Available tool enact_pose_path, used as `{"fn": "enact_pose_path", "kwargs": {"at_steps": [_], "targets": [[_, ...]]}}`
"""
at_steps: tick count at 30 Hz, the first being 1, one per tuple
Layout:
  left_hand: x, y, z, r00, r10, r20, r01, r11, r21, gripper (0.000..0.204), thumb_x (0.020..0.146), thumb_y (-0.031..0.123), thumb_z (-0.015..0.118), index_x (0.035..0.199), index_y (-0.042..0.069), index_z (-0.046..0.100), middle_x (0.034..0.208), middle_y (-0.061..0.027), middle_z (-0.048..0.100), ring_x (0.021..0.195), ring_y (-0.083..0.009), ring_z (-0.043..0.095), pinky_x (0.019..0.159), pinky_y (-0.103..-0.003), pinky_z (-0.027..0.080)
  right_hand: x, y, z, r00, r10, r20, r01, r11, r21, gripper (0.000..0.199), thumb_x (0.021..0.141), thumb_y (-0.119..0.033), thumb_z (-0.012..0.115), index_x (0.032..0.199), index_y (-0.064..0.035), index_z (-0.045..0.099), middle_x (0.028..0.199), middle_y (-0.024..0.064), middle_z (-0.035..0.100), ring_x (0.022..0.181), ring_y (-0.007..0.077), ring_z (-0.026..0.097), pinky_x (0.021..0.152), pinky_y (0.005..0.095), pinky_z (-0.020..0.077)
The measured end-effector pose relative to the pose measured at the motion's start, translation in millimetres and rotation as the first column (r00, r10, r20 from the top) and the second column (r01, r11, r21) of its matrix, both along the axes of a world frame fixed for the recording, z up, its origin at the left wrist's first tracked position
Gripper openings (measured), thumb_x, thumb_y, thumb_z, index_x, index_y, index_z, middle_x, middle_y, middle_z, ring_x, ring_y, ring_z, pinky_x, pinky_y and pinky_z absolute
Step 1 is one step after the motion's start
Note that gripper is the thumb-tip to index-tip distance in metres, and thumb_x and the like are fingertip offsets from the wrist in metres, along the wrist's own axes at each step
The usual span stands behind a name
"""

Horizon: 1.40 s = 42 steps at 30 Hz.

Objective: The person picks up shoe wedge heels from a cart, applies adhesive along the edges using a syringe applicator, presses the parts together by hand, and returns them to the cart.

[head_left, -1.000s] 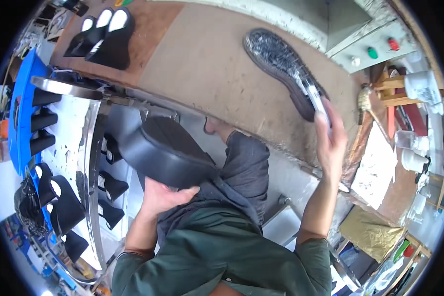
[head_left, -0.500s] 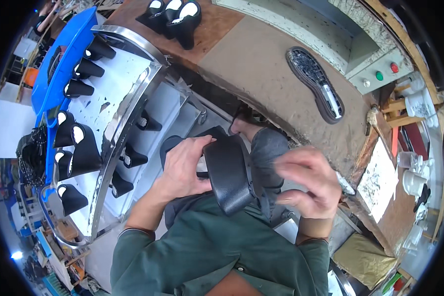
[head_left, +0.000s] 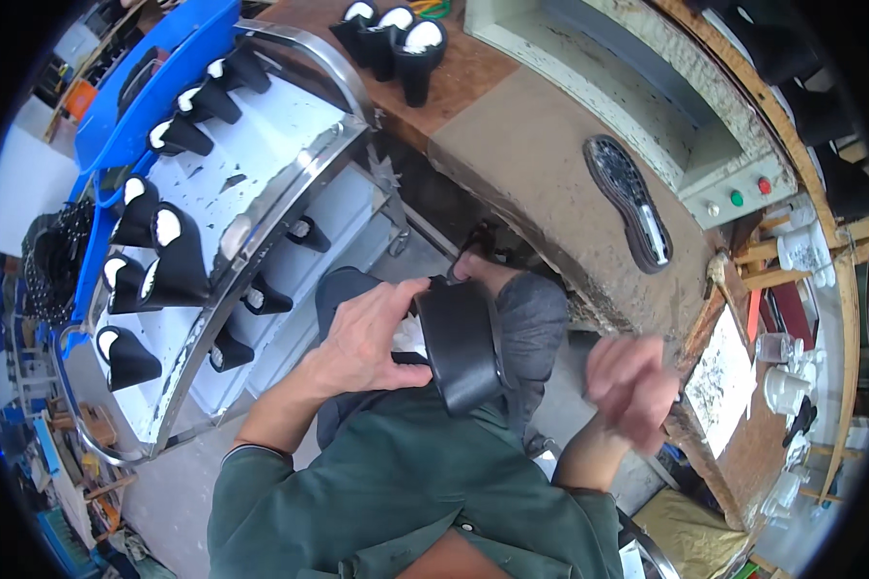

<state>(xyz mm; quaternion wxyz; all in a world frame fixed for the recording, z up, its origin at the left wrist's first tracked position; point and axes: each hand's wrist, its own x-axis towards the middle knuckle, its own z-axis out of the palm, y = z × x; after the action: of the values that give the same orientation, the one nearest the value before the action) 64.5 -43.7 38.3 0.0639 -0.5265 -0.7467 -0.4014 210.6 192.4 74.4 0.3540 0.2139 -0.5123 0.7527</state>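
Observation:
In front of my lap, my left hand (head_left: 372, 338) grips a black covered shoe heel (head_left: 462, 349). The thumb and fingers press its left side, where some white shows. Its smooth, curved black face is turned up. Apart from the heel, to its right, is my right hand (head_left: 632, 391), near the bench's front edge. Motion smears its fingers, so its grip cannot be made out. A dark shoe sole (head_left: 630, 201) lies on the bench (head_left: 541, 145) beyond my hands.
At left stands a metal-framed rack (head_left: 261, 116) with several black heels (head_left: 179, 261) on white shelves. A blue bin (head_left: 154, 77) is behind it. More black heels (head_left: 417, 63) stand at the bench's far left. A pale metal machine housing (head_left: 710, 198) with buttons lines the bench's back.
My right hand has drawn away from the heel, rightward and slightly down. The heel stays in my left hand, shifted slightly right. The whole view has turned a little.

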Motion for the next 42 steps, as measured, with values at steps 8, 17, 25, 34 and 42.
{"fn": "enact_pose_path", "kwargs": {"at_steps": [8, 17, 25, 34, 42], "targets": [[5.5, -17.3, 15.6, 0.885, 0.129, 0.447, -0.163, 0.986, 0.039, 0.079, 0.058, 0.033, 0.082, 0.117, -0.003, 0.045, 0.099, -0.0182, 0.062, 0.091, -0.0335, 0.064, 0.079, -0.037, 0.051, -35.3, 94.1, -128.7, 0.238, -0.926, -0.291, -0.008, -0.302, 0.953, 0.054, 0.08, -0.032, 0.066, 0.119, 0.0029, 0.052, 0.117, 0.0228, 0.054, 0.107, 0.0352, 0.052, 0.092, 0.0455, 0.0373], [-41.2, 1.7, -13.7, 0.391, -0.278, 0.878, -0.584, 0.662, 0.47, 0.04, 0.081, 0.019, 0.07, 0.111, 0.0, 0.051, 0.099, 0.0003, 0.055, 0.092, -0.0063, 0.049, 0.081, -0.025, 0.042, -95.1, -82.1, -72.4, 0.894, -0.258, -0.366, 0.356, -0.085, 0.931, 0.041, 0.08, -0.014, 0.061, 0.118, -0.0031, 0.048, 0.127, 0.0209, 0.048, 0.12, 0.0401, 0.045, 0.099, 0.0518, 0.0357], [-34.9, -77.7, -7.6, 0.739, 0.319, 0.594, -0.65, 0.571, 0.501, 0.054, 0.082, 0.002, 0.063, 0.129, -0.002, 0.037, 0.115, -0.0119, 0.052, 0.104, -0.0194, 0.056, 0.091, -0.033, 0.046, -262.6, -136.4, -33.1, 0.913, -0.208, 0.35, 0.101, 0.949, 0.299, 0.063, 0.066, -0.012, 0.079, 0.12, 0.0005, 0.049, 0.108, 0.0133, 0.061, 0.097, 0.0176, 0.059, 0.087, 0.0302, 0.0463], [-20.2, -171.8, -56.9, 0.252, 0.853, 0.457, -0.846, -0.035, 0.532, 0.071, 0.075, 0.006, 0.069, 0.132, -0.001, 0.029, 0.127, -0.0177, 0.042, 0.121, -0.0259, 0.042, 0.104, -0.038, 0.032, -359.0, -127.0, -60.8, 0.896, -0.258, 0.362, 0.068, 0.884, 0.462, 0.069, 0.066, -0.015, 0.081, 0.121, 0.0043, 0.044, 0.108, 0.016, 0.06, 0.097, 0.0204, 0.059, 0.087, 0.0306, 0.0458], [-73.7, -201.9, -45.1, 0.196, 0.736, 0.648, -0.976, 0.081, 0.202, 0.057, 0.07, 0.02, 0.076, 0.113, -0.006, 0.049, 0.105, -0.0165, 0.059, 0.094, -0.0218, 0.057, 0.085, -0.031, 0.044, -270.5, -118.9, -98.7, 0.87, -0.396, 0.292, 0.264, 0.877, 0.402, 0.058, 0.08, -0.014, 0.072, 0.125, 0.0019, 0.041, 0.1, 0.0121, 0.058, 0.092, 0.021, 0.057, 0.083, 0.0315, 0.0458]]}}
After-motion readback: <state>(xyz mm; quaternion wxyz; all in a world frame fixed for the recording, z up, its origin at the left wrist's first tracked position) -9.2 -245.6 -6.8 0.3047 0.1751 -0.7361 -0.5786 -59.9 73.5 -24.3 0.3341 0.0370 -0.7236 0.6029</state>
